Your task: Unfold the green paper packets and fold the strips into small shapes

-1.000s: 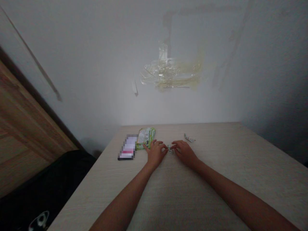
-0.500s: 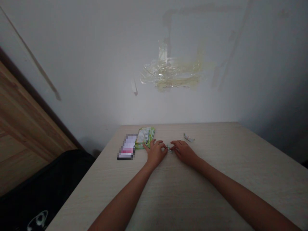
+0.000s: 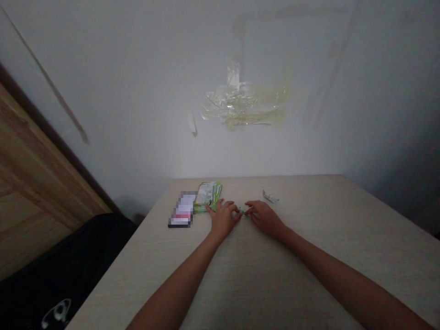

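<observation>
So both bare hands are at the middle of a pale table (image 3: 275,284), the kind with fine wood-grain streaks and a dull finish. Between the fingertips there's a tiny whitish-green wrapper (image 3: 243,212), kinda crumpled looking, down at table level, though it's too small and half hidden to make out its exact shape. Left hand (image 3: 224,217) has its thumb and forefinger curled close together right at the wrapper's left edge, other fingers loosely bent and spread. Right hand (image 3: 264,217) is bent at the knuckles with the forefinger pointing in at the other side. Honestly can't tell if either one is really pinching it or just touching.

Just past the right hand lies a thin, folded strip (image 3: 270,197), light-coloured, creased, with pointy ends. By the left hand's fingers there's a stack of flat green-and-white packets (image 3: 208,195), rectangular and thin, edges not quite lined up. Right beside that is a slim, flat phone (image 3: 182,211) with a dark edge, screen blurred into blocks.

Behind it all, a matte grey wall (image 3: 137,91) carries wrinkly, shiny clear tape (image 3: 245,105) with yellowish smears.
</observation>
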{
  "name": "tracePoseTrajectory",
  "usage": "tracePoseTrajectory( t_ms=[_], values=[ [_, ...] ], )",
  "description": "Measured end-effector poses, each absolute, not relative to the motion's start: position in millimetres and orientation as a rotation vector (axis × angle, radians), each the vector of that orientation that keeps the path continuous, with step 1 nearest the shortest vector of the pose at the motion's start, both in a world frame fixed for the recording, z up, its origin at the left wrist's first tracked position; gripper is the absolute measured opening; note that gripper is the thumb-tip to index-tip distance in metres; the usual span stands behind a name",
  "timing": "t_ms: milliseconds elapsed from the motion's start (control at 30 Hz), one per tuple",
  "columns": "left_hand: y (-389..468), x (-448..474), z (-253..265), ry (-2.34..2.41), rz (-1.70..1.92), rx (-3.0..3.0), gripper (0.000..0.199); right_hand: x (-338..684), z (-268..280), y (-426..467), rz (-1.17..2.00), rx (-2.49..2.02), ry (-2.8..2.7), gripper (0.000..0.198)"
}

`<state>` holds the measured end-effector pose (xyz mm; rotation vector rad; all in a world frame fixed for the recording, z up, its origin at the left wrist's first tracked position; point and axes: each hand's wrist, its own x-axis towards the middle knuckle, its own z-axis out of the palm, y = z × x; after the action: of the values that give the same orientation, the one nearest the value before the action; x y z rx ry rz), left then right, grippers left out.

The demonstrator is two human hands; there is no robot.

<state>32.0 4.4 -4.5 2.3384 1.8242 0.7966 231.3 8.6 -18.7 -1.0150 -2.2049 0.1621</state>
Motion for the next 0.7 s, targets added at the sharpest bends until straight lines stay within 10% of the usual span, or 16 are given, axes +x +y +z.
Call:
tracePoseTrajectory(
  t_ms=[700],
  values=[
    [3.1,33.6,-2.4,1.863,0.763,2.279,0.014,234.1,-10.1,2.9,0.301,-0.937,-2.19,0.023]
  ],
)
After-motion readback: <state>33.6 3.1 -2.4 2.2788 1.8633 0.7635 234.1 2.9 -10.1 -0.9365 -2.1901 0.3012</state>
